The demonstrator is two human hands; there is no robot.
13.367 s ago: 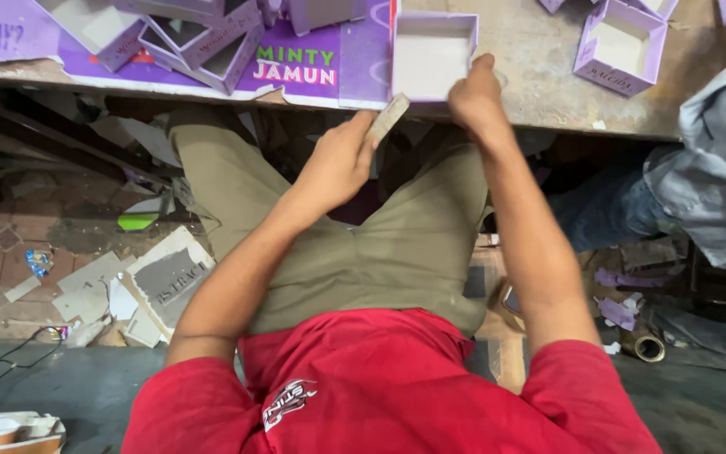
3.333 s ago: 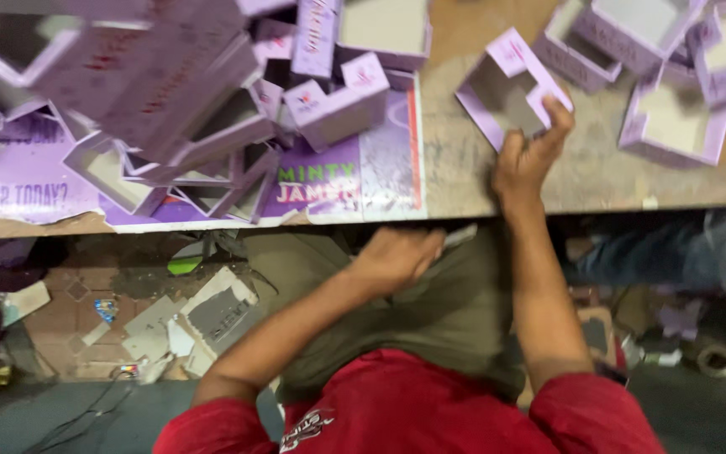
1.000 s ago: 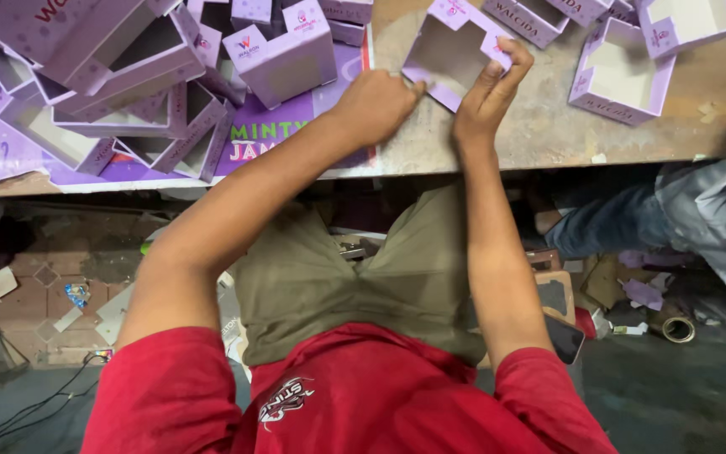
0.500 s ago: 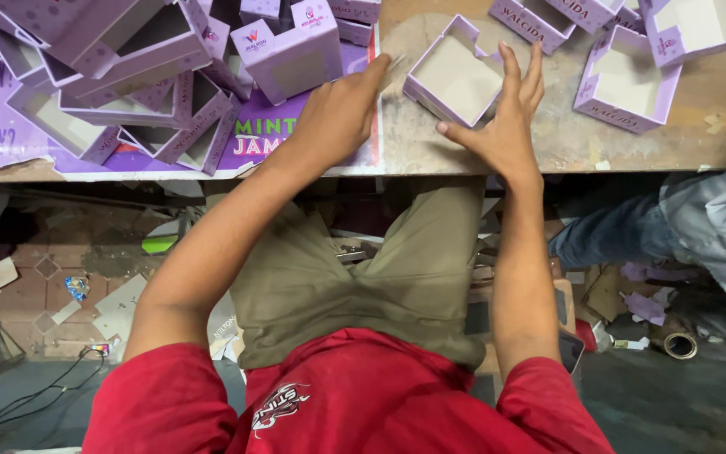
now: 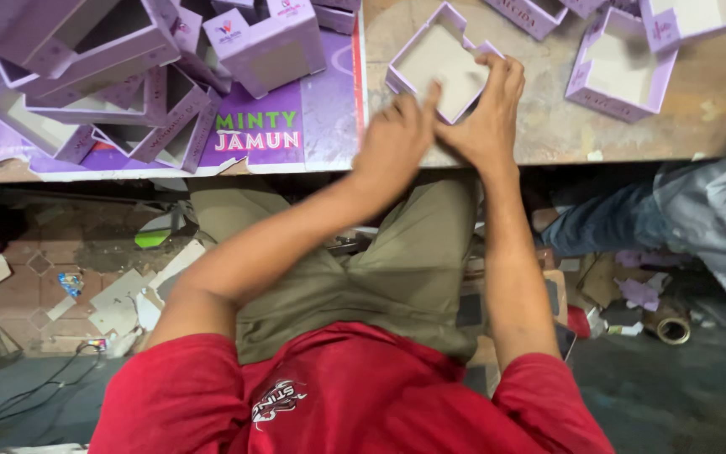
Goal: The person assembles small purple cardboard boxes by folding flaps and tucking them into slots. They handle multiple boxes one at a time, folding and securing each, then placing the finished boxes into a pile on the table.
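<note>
A small open lilac cardboard box (image 5: 439, 63) with a white inside lies on the worn tabletop (image 5: 548, 134) near its front edge. My left hand (image 5: 392, 143) presses on the box's near left side, one finger reaching up along its wall. My right hand (image 5: 485, 113) holds the near right corner, fingers spread up against the wall and a loose flap. Both hands touch each other at the box's near corner.
A heap of several finished lilac boxes (image 5: 128, 76) fills the left of the table on a purple printed sheet (image 5: 296, 134). More open boxes (image 5: 615, 63) lie at the right. Another person's sleeve and leg (image 5: 699, 219) sit at the right. Card scraps litter the floor (image 5: 111, 294).
The box has been turned and set flat near the table edge. My left hand moved from its left side to its near side, next to my right hand.
</note>
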